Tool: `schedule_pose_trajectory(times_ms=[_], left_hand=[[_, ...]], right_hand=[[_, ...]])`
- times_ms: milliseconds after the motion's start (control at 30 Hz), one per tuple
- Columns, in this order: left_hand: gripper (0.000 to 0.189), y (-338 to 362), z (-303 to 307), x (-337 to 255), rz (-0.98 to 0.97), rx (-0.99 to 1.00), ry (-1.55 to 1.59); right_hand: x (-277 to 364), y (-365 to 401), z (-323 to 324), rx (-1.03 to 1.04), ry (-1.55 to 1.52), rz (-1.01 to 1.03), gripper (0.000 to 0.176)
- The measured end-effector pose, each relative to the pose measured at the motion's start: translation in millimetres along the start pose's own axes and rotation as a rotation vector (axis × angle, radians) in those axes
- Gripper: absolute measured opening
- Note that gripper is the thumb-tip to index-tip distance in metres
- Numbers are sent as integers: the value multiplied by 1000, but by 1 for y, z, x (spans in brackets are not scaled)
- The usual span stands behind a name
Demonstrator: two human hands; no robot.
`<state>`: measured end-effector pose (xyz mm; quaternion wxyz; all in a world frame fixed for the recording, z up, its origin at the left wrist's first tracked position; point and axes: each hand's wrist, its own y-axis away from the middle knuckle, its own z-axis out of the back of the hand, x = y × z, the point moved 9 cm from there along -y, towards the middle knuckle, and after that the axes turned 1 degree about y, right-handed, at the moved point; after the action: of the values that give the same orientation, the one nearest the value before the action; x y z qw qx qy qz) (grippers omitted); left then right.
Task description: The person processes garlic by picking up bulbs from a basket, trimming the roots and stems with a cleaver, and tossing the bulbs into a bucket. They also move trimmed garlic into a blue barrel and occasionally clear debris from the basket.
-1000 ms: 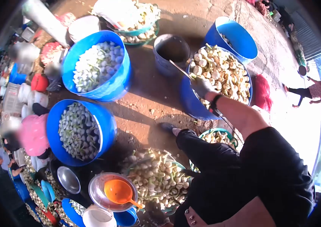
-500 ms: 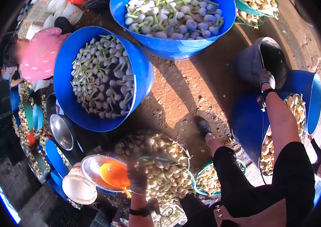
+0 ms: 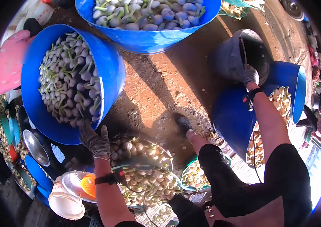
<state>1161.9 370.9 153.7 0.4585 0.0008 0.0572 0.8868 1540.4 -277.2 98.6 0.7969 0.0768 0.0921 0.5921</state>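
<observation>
My left hand [image 3: 95, 140], in a grey glove, is at the near rim of a blue tub [image 3: 113, 75] holding whole garlic bulbs [image 3: 68, 81] with green stems. Its fingers overlap the rim and the thumb stands apart; nothing shows in its grasp. On the right, my gloved right hand [image 3: 251, 75] is closed on the edge of a dark grey bucket [image 3: 224, 56], where a thin handle runs along the mouth. The bucket leans with its dark opening facing away from me.
Another blue tub of garlic [image 3: 149, 39] stands ahead. Below my left arm lie baskets of garlic bulbs [image 3: 145, 181]. An orange strainer [image 3: 88, 184] sits in a metal bowl beside a white bucket [image 3: 66, 204]. A person in pink [image 3: 9, 64] is at the left.
My left hand has moved from beside the orange strainer up to the blue tub's rim. My right hand stays on the grey bucket. The whole view has shifted.
</observation>
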Motion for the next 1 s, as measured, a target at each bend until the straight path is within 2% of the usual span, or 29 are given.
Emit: schedule_pose_trajectory(times_ms=[100,167,267,300,333,367,400,433,467,533,600,667,733,800,833,867,900,933,967,1000], left_hand=[[81,-4,5,3,18,45,20],[85,-6,-4,6,90,195,4],[88,-3,10,-2,70,190,4],[88,-6,22,-5,72,172,10],[88,-8,22,-8,88,277,25],[89,-7,21,-6,98,385,41],[89,-7,23,2,91,375,49],[89,-6,21,5,35,350,62],[89,-3,12,9,-13,326,75],[88,3,-11,16,-110,290,86],[88,-1,-26,13,-217,262,99],[83,-6,-29,17,-163,323,112],[75,-15,-25,19,-34,417,144],[70,-15,-22,18,41,563,147],[60,-25,-23,17,-18,743,264],[60,-40,-57,38,-18,754,264],[54,-69,-73,62,-110,343,141],[49,-80,-68,69,-196,-70,18],[49,-98,-46,54,-195,-64,17],[43,-122,-23,53,-89,-5,152]], right_hand=[[40,82,3,-1,-94,211,37],[72,159,23,33,-188,230,40],[68,223,-31,10,-185,355,38],[83,253,-18,102,-138,348,37],[80,270,-27,135,-104,357,33],[63,284,-36,100,-257,385,30],[62,305,-24,69,-409,410,27],[59,325,-8,24,-390,508,21],[61,344,8,338,-1033,57,21],[87,349,36,426,-1112,126,25],[161,338,101,181,-607,336,28],[223,294,108,-66,-370,515,29],[311,266,126,-487,-377,879,29],[372,228,131,-393,-414,741,32],[393,214,129,-409,-499,781,33],[409,202,133,-438,-580,826,35],[417,193,130,-428,-573,820,35],[429,179,116,-261,-505,761,37],[437,165,100,-102,-439,702,39],[442,159,98,-100,-440,701,39]])
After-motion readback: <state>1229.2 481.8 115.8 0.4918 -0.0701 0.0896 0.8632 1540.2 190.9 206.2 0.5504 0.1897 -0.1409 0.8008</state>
